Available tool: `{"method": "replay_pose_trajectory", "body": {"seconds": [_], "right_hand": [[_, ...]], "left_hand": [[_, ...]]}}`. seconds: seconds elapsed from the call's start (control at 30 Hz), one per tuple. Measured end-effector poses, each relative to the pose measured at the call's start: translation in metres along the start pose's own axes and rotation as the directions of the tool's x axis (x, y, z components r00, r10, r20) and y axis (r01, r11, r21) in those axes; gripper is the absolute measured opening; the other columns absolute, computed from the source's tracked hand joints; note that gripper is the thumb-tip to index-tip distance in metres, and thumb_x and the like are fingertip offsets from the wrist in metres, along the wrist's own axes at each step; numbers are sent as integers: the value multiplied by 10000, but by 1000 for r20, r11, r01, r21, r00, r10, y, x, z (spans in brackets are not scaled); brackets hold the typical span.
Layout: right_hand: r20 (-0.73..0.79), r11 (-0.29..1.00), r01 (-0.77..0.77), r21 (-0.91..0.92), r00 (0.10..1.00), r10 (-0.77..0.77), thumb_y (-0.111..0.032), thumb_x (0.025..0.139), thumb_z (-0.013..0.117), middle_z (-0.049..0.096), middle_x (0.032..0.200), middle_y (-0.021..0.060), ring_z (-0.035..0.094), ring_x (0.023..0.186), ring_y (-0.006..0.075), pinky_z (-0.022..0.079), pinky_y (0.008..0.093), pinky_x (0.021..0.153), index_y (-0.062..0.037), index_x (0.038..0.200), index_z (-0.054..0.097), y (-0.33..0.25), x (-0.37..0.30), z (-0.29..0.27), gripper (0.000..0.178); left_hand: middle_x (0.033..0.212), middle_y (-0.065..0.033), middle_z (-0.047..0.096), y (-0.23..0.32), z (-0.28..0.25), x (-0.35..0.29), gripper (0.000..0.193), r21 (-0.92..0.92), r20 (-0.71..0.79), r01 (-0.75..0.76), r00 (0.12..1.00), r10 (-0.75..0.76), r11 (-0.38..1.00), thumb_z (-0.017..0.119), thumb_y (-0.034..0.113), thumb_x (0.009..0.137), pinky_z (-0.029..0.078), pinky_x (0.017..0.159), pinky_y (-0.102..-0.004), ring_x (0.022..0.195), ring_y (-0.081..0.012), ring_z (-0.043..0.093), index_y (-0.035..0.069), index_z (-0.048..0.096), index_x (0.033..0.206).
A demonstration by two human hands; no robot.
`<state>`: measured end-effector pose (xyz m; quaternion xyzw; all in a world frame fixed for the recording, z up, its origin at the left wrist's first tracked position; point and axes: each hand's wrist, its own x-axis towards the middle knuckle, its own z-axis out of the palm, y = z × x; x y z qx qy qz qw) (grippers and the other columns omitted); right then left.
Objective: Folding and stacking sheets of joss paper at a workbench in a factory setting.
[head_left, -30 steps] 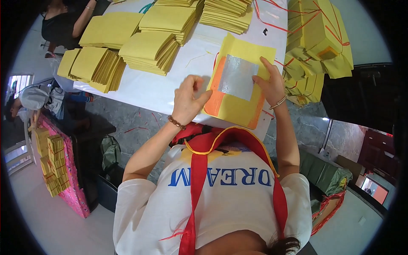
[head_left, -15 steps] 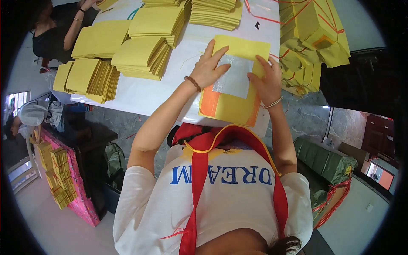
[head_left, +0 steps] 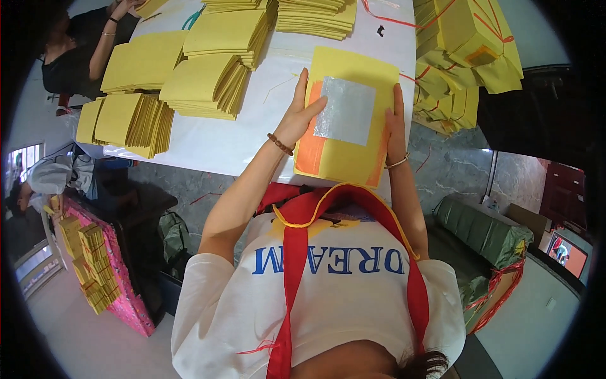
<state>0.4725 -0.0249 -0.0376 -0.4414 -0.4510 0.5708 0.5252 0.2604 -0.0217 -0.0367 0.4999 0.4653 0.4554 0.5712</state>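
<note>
A block of yellow joss paper [head_left: 350, 161] with orange bands and a silver foil square [head_left: 346, 112] lies before me at the table's near edge. How many sheets it has I cannot tell. My left hand [head_left: 298, 121] grips its left edge, thumb resting over the top by the foil and fingers along the side. Along its right edge, my right hand [head_left: 396, 129] presses from the other side, fingers pointing away from me. To the left of it stands a folded yellow paper stack [head_left: 205, 85], with another fanned yellow stack [head_left: 129, 120] beyond.
More yellow stacks [head_left: 315, 18] fill the back of the white table [head_left: 268, 107]. Bundles tied with red string [head_left: 470, 41] rise at the right. A small black object [head_left: 380, 30] lies near the far right. Another person's arm [head_left: 101, 47] reaches in at upper left.
Both hands have slid from the top face of the joss paper out to its side edges. The left moved left, and the right hand turned to lie along the right edge.
</note>
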Motion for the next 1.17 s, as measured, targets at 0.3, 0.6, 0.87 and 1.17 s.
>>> {"method": "replay_pose_trajectory", "body": {"seconds": [0.3,0.6,0.87,1.17], "right_hand": [[13,987,129,100,991,-131,-329,900,452,218,1454,89,290,1299,212,299,345,1040,-115,1444,112,27,5,-6,676],[-42,941,134,312,991,-127,-339,914,446,223,1447,96,298,1290,224,269,355,1053,-100,1441,73,32,4,8,688],[-12,938,100,333,995,-101,-272,912,445,226,1450,105,286,1297,228,265,359,1054,-106,1445,45,34,1,-1,687],[166,992,17,129,985,-39,-443,817,551,190,1471,105,254,1330,241,249,359,1069,-106,1442,88,-4,6,-9,848]], "left_hand": [[1442,-98,268,1,1,12,664,-261,120,85,991,-55,961,466,209,938,219,1074,-316,1330,-184,237,89,59,1448],[1438,-79,269,-1,-10,18,663,-190,124,73,991,-50,979,481,210,933,252,1057,-295,1300,-166,283,95,82,1450],[1434,-100,270,-14,-2,16,703,-144,63,-6,998,15,990,514,175,917,246,1058,-293,1304,-166,275,81,63,1449],[1504,-118,71,-7,-7,19,830,-179,148,3,989,24,984,609,265,844,97,1111,-337,1389,-234,36,63,69,1442]]}}
